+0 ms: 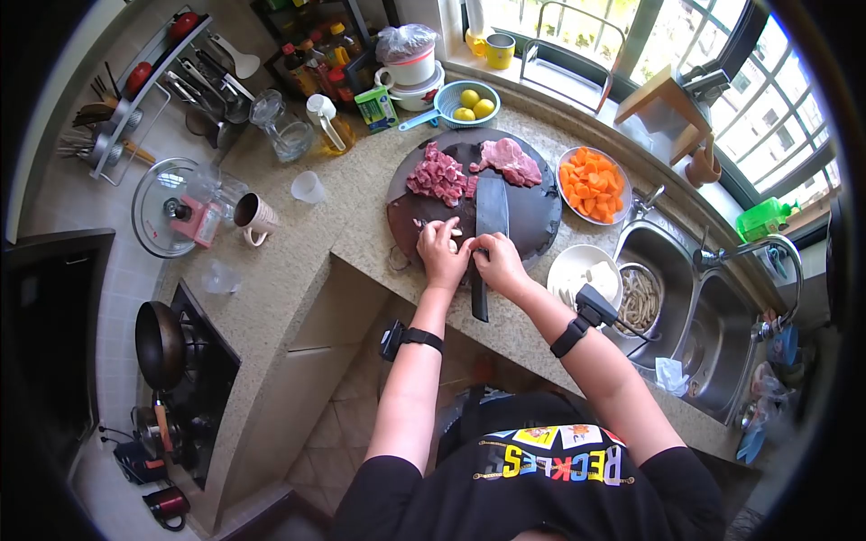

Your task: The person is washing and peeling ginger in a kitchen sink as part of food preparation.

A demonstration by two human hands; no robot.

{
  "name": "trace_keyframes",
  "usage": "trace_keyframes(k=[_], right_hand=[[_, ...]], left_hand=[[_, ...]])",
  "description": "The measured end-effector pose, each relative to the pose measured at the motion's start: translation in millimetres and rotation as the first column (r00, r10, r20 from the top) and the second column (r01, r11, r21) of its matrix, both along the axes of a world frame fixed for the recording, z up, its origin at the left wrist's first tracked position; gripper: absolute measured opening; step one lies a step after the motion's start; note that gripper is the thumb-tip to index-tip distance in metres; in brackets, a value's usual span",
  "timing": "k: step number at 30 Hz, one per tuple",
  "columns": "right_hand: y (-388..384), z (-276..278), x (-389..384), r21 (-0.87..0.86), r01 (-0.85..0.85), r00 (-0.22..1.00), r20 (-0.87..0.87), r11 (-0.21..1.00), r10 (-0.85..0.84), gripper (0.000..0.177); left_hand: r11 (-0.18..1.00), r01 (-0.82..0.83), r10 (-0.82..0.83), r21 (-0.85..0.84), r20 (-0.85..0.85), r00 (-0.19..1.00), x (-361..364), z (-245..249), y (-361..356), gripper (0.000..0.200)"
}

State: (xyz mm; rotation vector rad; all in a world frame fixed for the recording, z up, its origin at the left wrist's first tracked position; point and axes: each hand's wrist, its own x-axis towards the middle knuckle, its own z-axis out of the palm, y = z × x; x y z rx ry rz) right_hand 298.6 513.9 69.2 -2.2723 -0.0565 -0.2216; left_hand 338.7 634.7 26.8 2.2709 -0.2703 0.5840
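A round dark cutting board point(532, 216) lies on the counter in front of me. Diced red meat point(439, 175) is piled on its left side, and a larger piece of raw meat point(510, 162) lies at the back right. Between them rests a cleaver point(492, 206), its black handle pointing toward me over the board's near edge. My left hand point(443, 255) and my right hand point(499, 262) meet fingertip to fingertip above the near part of the board, over the cleaver. Both are closed in a pinch; whatever they hold is too small to name. Small pale bits show beside my left fingers.
Right of the board are a plate of sliced carrots point(593, 186), a white bowl point(564, 266), a pot of pale strips point(639, 302) and a double sink point(699, 288). Behind stands a blue colander point(492, 94) with yellow fruit. Left are a mug point(255, 219) and a stove point(212, 361).
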Motion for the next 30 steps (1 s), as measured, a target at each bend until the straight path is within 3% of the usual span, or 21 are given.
trace_keyframes(k=[3, 5, 6, 7, 10, 11, 13, 15, 17, 18, 21, 23, 25, 27, 30], right_hand=[[-3.5, 8.4, -4.2, 0.068, 0.0, 1.0, -0.006, 0.998, 0.001, 0.013], [-5.8, 12.0, -6.4, 0.073, -0.029, 0.994, -0.107, 0.997, 0.037, 0.016], [-7.6, 14.0, -8.1, 0.073, -0.018, 0.994, -0.108, 0.997, 0.026, 0.016], [-9.3, 16.1, -10.6, 0.091, -0.024, 0.992, -0.122, 0.996, 0.035, 0.017], [-16.6, 24.4, -19.1, 0.124, -0.015, 0.988, -0.153, 0.992, 0.034, 0.018], [-18.3, 26.8, -23.2, 0.142, -0.008, 0.985, -0.17, 0.99, 0.033, 0.018], [-19.5, 30.5, -33.3, 0.178, 0.003, 0.987, -0.158, 0.984, 0.026, 0.016], [-22.1, 30.4, -45.8, 0.223, -0.024, 0.994, -0.094, 0.974, 0.046, 0.015], [-26.0, 35.8, -62.3, 0.225, -0.024, 0.987, -0.151, 0.974, 0.06, 0.015], [-29.6, 45.5, -71.9, 0.254, -0.018, 0.973, -0.219, 0.967, 0.076, 0.015], [-45.5, 45.4, -101.1, 0.326, -0.011, 0.975, -0.206, 0.945, 0.083, 0.016], [-65.0, 40.0, -125.8, 0.391, 0.008, 0.961, -0.259, 0.92, 0.101, 0.016], [-90.8, 39.6, -153.6, 0.429, 0.068, 0.958, -0.282, 0.901, 0.062, 0.016], [-125.2, 28.4, -183.8, 0.413, 0.163, 0.965, -0.257, 0.896, -0.056, 0.016], [-174.3, 23.3, -219.3, 0.396, 0.29, 0.941, -0.284, 0.871, -0.184, 0.016]], left_hand=[[0.965, 0.044, -0.049, -0.258, -0.011, 0.999, 3.1, -0.4, 2.8, 0.041], [0.854, 0.04, -0.181, -0.519, -0.224, 0.958, 6.1, 0.2, 7.3, 0.033], [0.862, 0.049, -0.182, -0.504, -0.219, 0.959, 7.3, 1.6, 10.2, 0.028], [0.948, 0.096, -0.105, -0.304, -0.014, 0.994, 11.9, -1.2, 15.4, 0.026], [0.731, 0.042, -0.247, -0.681, -0.207, 0.947, 15.7, 3.5, 23.0, 0.029], [0.711, 0.027, -0.273, -0.703, -0.24, 0.932, 12.8, 14.6, 27.7, 0.035], [0.546, -0.077, -0.378, -0.834, -0.328, 0.866, 10.3, 22.7, 33.4, 0.039], [0.544, -0.057, -0.402, -0.837, -0.319, 0.858, 10.6, 15.9, 36.8, 0.044], [0.764, 0.009, -0.137, -0.645, -0.149, 0.979, 17.8, -5.6, 38.9, 0.04], [0.523, -0.117, -0.24, -0.844, -0.278, 0.93, 3.1, 25.9, 27.6, 0.04], [0.325, -0.15, -0.156, -0.934, -0.209, 0.965, 17.3, 13.3, 21.6, 0.036], [0.377, -0.272, -0.192, -0.885, -0.362, 0.912, 2.0, 42.7, 10.4, 0.036], [0.247, -0.224, -0.421, -0.943, -0.313, 0.851, -0.5, 42.2, -1.3, 0.03], [0.074, -0.114, -0.489, -0.991, -0.135, 0.862, -11.8, 47.1, -36.1, 0.025], [0.147, -0.091, -0.696, -0.985, -0.168, 0.698, -58.0, 68.0, -98.5, 0.024]])
